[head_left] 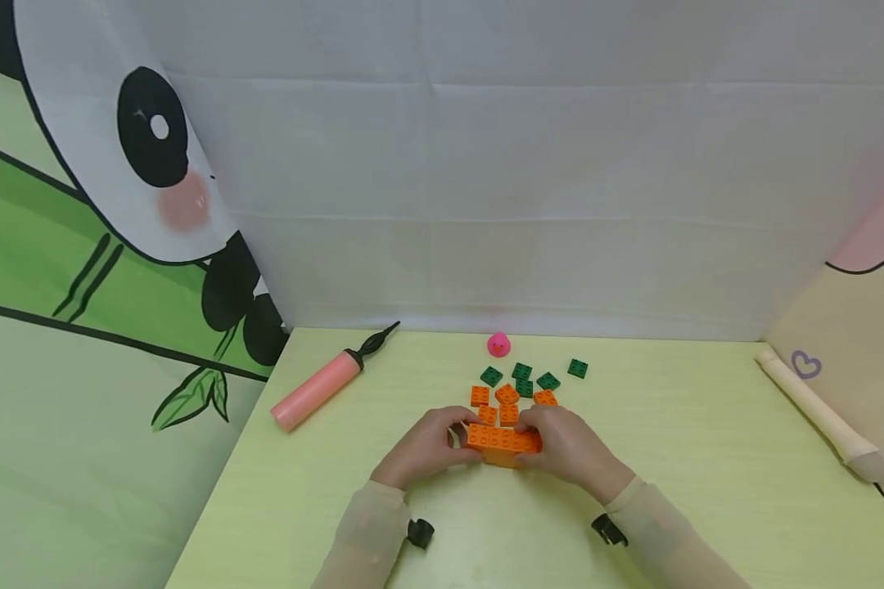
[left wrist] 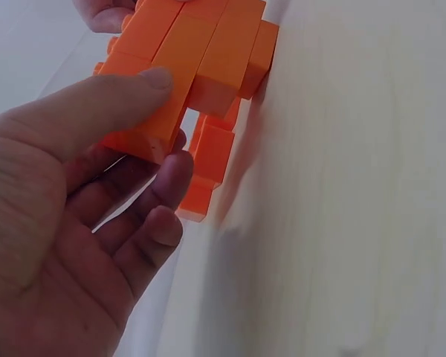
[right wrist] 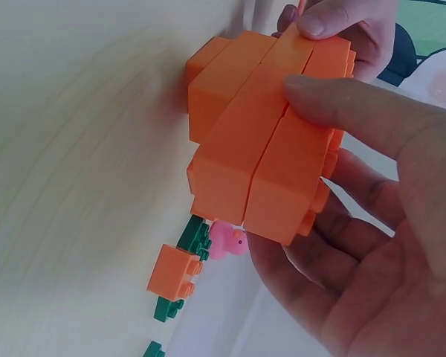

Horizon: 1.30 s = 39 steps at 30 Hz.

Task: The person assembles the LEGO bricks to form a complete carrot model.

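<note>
An assembly of stacked orange toy bricks (head_left: 502,446) is held between both hands near the middle of the table. It is several layers tall and narrows toward its bottom, with studs on top. My left hand (head_left: 438,446) grips its left end, the thumb lying on the near face (left wrist: 180,78) and the fingers behind. From the right end, my right hand (head_left: 563,446) holds it the same way, thumb pressed on the front seam between layers (right wrist: 271,137). Just behind the assembly lie several loose orange bricks (head_left: 509,415), partly overlapped by it in the head view.
Several green bricks (head_left: 578,368) are scattered beyond the orange ones. A small pink toy duck (head_left: 498,344) sits near the wall. On the left lies a pink hand pump (head_left: 317,391) with a black nozzle. A pale rolled-up tube (head_left: 818,409) lies along the right edge.
</note>
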Each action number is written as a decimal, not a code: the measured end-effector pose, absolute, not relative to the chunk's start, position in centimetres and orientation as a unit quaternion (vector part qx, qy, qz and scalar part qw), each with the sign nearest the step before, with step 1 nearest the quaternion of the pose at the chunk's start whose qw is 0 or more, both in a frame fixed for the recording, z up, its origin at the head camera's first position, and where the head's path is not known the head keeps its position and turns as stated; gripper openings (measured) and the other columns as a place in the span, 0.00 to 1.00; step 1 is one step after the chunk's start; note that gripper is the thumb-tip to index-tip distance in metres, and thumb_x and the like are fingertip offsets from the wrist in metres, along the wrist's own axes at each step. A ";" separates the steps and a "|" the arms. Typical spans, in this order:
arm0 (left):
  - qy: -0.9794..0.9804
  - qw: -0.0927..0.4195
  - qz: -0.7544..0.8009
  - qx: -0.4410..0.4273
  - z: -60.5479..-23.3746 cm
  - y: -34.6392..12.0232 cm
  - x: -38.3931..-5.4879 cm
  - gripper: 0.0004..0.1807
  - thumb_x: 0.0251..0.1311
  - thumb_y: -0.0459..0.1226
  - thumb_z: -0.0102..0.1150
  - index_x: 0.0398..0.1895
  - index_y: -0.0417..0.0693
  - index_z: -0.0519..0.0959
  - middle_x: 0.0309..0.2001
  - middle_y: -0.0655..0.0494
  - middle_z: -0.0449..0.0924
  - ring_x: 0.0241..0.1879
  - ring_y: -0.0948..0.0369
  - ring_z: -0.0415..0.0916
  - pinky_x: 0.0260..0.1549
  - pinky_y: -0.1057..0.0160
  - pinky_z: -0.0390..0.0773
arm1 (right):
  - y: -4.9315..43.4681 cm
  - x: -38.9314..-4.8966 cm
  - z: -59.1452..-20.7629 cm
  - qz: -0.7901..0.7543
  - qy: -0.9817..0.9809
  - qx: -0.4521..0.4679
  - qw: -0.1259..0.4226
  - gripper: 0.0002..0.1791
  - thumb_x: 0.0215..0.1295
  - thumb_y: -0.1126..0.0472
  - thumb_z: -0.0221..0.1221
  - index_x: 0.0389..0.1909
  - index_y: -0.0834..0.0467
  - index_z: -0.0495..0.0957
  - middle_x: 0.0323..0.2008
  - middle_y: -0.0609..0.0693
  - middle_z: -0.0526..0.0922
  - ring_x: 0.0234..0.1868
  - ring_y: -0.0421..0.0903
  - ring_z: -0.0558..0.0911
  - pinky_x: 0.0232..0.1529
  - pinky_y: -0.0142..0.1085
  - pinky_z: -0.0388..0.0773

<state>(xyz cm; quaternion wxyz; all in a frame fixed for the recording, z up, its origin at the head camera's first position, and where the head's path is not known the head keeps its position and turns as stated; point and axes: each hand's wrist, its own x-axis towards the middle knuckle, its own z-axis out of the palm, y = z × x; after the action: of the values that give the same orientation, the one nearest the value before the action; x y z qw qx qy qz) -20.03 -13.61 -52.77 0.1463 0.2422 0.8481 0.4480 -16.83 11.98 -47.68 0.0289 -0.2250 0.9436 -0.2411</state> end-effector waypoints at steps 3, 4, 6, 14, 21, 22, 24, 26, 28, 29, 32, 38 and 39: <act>0.846 0.150 0.451 0.241 -52.7 -13.7 -20.1 0.20 0.59 0.44 0.78 0.53 0.58 0.83 0.40 0.64 0.81 0.39 0.58 0.78 0.37 0.63 0.80 | 12.2 -16.8 -47.8 -0.245 0.944 -0.220 0.031 0.18 0.49 0.57 0.82 0.39 0.55 0.86 0.32 0.39 0.79 0.33 0.41 0.74 0.39 0.39 0.78; 0.846 0.150 0.451 0.241 -52.8 -13.7 -20.1 0.20 0.59 0.43 0.78 0.53 0.58 0.83 0.40 0.65 0.81 0.39 0.58 0.79 0.37 0.63 0.80 | 12.2 -16.8 -47.8 -0.248 0.943 -0.221 0.032 0.18 0.50 0.57 0.82 0.39 0.54 0.86 0.32 0.39 0.80 0.33 0.41 0.74 0.39 0.39 0.78; 0.846 0.151 0.451 0.239 -52.8 -13.7 -20.1 0.19 0.59 0.43 0.78 0.52 0.59 0.83 0.40 0.66 0.81 0.39 0.58 0.78 0.37 0.63 0.80 | 12.3 -16.9 -48.0 -0.256 0.941 -0.220 0.037 0.18 0.50 0.56 0.82 0.40 0.53 0.85 0.33 0.38 0.80 0.34 0.40 0.75 0.41 0.39 0.79; 0.849 0.153 0.449 0.234 -53.0 -13.8 -20.3 0.18 0.59 0.42 0.78 0.52 0.59 0.84 0.40 0.66 0.81 0.39 0.60 0.78 0.37 0.63 0.80 | 13.7 -18.1 -48.0 -0.331 0.917 -0.209 0.072 0.19 0.64 0.43 0.72 0.46 0.52 0.86 0.38 0.37 0.83 0.40 0.39 0.79 0.45 0.39 0.81; 0.843 0.155 0.457 0.238 -52.8 -13.8 -20.2 0.18 0.59 0.41 0.78 0.52 0.58 0.84 0.40 0.65 0.82 0.39 0.60 0.78 0.36 0.64 0.80 | 15.9 -20.5 -48.5 -0.343 0.924 -0.167 0.032 0.12 0.72 0.61 0.66 0.52 0.61 0.85 0.43 0.46 0.85 0.42 0.45 0.81 0.45 0.42 0.83; 0.842 0.155 0.458 0.238 -52.8 -13.8 -20.1 0.18 0.59 0.41 0.77 0.52 0.58 0.84 0.40 0.65 0.82 0.38 0.60 0.77 0.36 0.64 0.80 | 16.1 -20.9 -48.7 -0.336 0.927 -0.163 0.029 0.13 0.71 0.63 0.66 0.53 0.62 0.85 0.44 0.48 0.85 0.43 0.47 0.82 0.45 0.42 0.83; 0.842 0.156 0.459 0.237 -52.8 -13.8 -20.0 0.18 0.59 0.41 0.77 0.52 0.58 0.84 0.40 0.65 0.82 0.38 0.60 0.77 0.36 0.64 0.80 | 16.5 -21.5 -49.2 -0.323 0.933 -0.159 0.029 0.16 0.69 0.66 0.67 0.56 0.63 0.84 0.46 0.52 0.84 0.43 0.49 0.82 0.45 0.43 0.83; 0.842 0.158 0.460 0.235 -52.7 -13.8 -20.0 0.17 0.59 0.41 0.77 0.51 0.59 0.84 0.40 0.65 0.82 0.38 0.61 0.77 0.36 0.64 0.80 | 16.5 -22.0 -49.8 -0.302 0.940 -0.153 0.034 0.19 0.66 0.68 0.68 0.58 0.64 0.83 0.48 0.53 0.84 0.43 0.50 0.81 0.44 0.43 0.83; 0.842 0.159 0.458 0.235 -52.8 -13.9 -19.9 0.17 0.60 0.41 0.77 0.51 0.59 0.84 0.40 0.65 0.82 0.38 0.61 0.77 0.36 0.64 0.80 | 16.5 -22.4 -50.3 -0.282 0.947 -0.147 0.040 0.22 0.64 0.68 0.69 0.59 0.64 0.82 0.49 0.54 0.83 0.41 0.49 0.80 0.44 0.43 0.83; 0.843 0.159 0.457 0.235 -52.8 -13.8 -19.9 0.17 0.60 0.41 0.77 0.51 0.59 0.84 0.40 0.66 0.81 0.38 0.61 0.77 0.36 0.64 0.80 | 16.4 -22.6 -50.6 -0.273 0.950 -0.145 0.042 0.22 0.63 0.69 0.69 0.59 0.64 0.82 0.49 0.54 0.82 0.40 0.48 0.79 0.44 0.43 0.83; 0.845 0.157 0.453 0.237 -53.0 -13.8 -20.0 0.18 0.60 0.41 0.77 0.51 0.59 0.83 0.40 0.66 0.81 0.38 0.61 0.77 0.36 0.64 0.80 | 16.4 -22.9 -51.4 -0.253 0.956 -0.144 0.046 0.22 0.63 0.69 0.70 0.59 0.64 0.82 0.51 0.55 0.81 0.38 0.47 0.78 0.45 0.43 0.83; 0.848 0.157 0.448 0.237 -53.0 -13.8 -19.9 0.18 0.59 0.42 0.78 0.52 0.58 0.84 0.40 0.67 0.81 0.37 0.61 0.77 0.35 0.64 0.80 | 16.6 -23.0 -52.2 -0.255 0.955 -0.146 0.047 0.18 0.62 0.70 0.71 0.54 0.64 0.85 0.46 0.53 0.81 0.37 0.47 0.77 0.44 0.42 0.83; 0.847 0.157 0.449 0.237 -53.0 -13.9 -19.9 0.18 0.59 0.42 0.78 0.51 0.58 0.84 0.40 0.67 0.81 0.37 0.61 0.77 0.36 0.64 0.80 | 16.6 -23.0 -52.3 -0.255 0.955 -0.145 0.048 0.18 0.62 0.70 0.71 0.54 0.63 0.85 0.46 0.52 0.81 0.36 0.47 0.77 0.44 0.42 0.83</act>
<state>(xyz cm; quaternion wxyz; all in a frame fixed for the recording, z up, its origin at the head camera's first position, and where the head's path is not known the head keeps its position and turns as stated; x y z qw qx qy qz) -19.91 -13.87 -53.03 0.1569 0.2372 0.8473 0.4485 -23.03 16.57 -52.25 0.0476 -0.1446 0.9548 -0.2551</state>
